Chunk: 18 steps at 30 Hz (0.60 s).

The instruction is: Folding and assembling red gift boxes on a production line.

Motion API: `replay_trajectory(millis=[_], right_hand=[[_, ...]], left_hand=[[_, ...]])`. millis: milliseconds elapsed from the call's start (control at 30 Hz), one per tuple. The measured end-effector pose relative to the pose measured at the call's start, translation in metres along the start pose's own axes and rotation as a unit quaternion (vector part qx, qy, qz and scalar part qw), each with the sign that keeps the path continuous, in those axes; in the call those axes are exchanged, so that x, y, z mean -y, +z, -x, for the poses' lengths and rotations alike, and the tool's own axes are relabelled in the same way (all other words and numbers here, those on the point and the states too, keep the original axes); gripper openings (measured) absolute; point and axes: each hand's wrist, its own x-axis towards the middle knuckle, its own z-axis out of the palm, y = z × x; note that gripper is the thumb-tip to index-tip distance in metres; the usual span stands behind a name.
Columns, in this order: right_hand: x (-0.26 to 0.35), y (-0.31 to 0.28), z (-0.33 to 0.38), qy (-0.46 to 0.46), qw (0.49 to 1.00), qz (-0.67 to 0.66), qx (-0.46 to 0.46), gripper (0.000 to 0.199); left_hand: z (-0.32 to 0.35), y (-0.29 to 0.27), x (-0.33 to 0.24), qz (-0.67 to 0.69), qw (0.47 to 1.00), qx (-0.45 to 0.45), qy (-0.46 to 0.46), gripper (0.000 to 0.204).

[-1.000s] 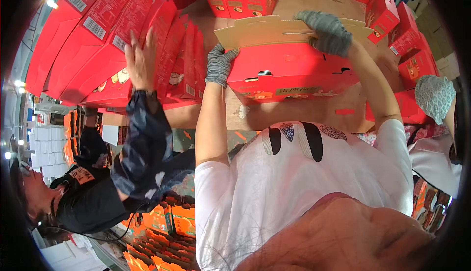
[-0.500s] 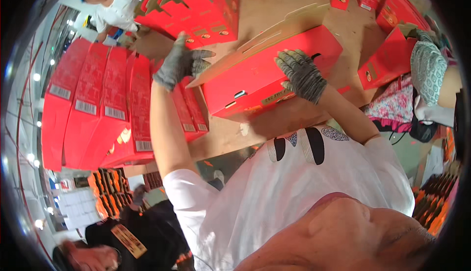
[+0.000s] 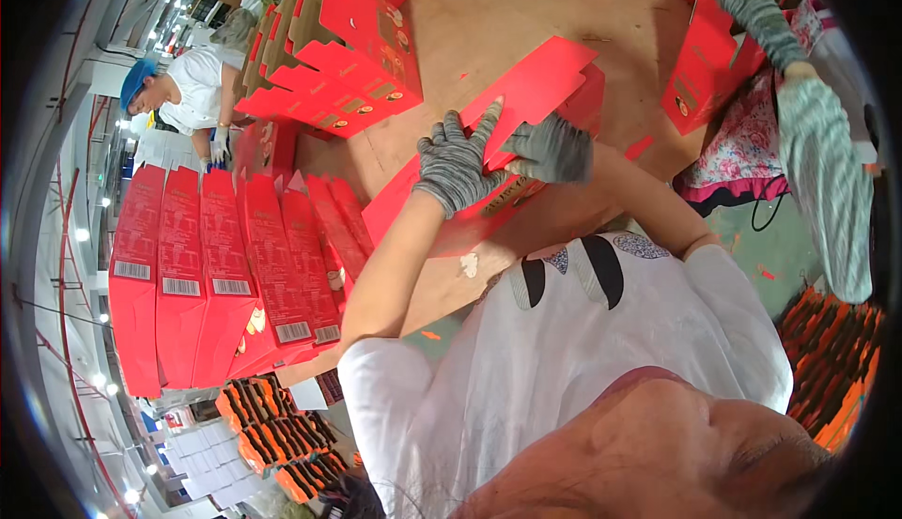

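Note:
A red cardboard box (image 3: 395, 207) lies on the wooden table in front of me, with its long red flap (image 3: 550, 70) folded over and tilted up at the far right end. My left hand (image 3: 458, 164), in a grey knit glove, rests on the box with its fingers spread, touching the flap's near edge. Close beside it, my right hand (image 3: 552, 151) wears the same kind of glove. It is at the box's near edge below the flap, its fingers pointing left and smeared by motion. Both hands partly cover the box's middle.
A row of closed red boxes (image 3: 225, 265) stands at my left. Several open red boxes (image 3: 348, 87) stand at the far left. On the right, a co-worker's gloved hand (image 3: 759, 16) is at another red box (image 3: 705, 68). Another person (image 3: 188, 92) stands at far left.
The box's raised flap has come down over the top. My left hand has moved right onto the box, beside my right hand. The co-worker's arm at right has reached farther in.

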Motion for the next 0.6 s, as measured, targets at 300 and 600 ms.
replay_trajectory(millis=[300,600], right_hand=[[-0.057,-0.077,0.033,0.072,0.962,0.063,-0.255,0.033],[-0.087,-0.094,0.021,0.112,0.933,-0.332,-0.075,0.028]], left_hand=[[-0.022,-0.012,0.018,0.274,0.961,-0.011,0.033,0.075],[-0.037,-0.039,0.033,0.356,0.927,0.094,0.065,0.057]])
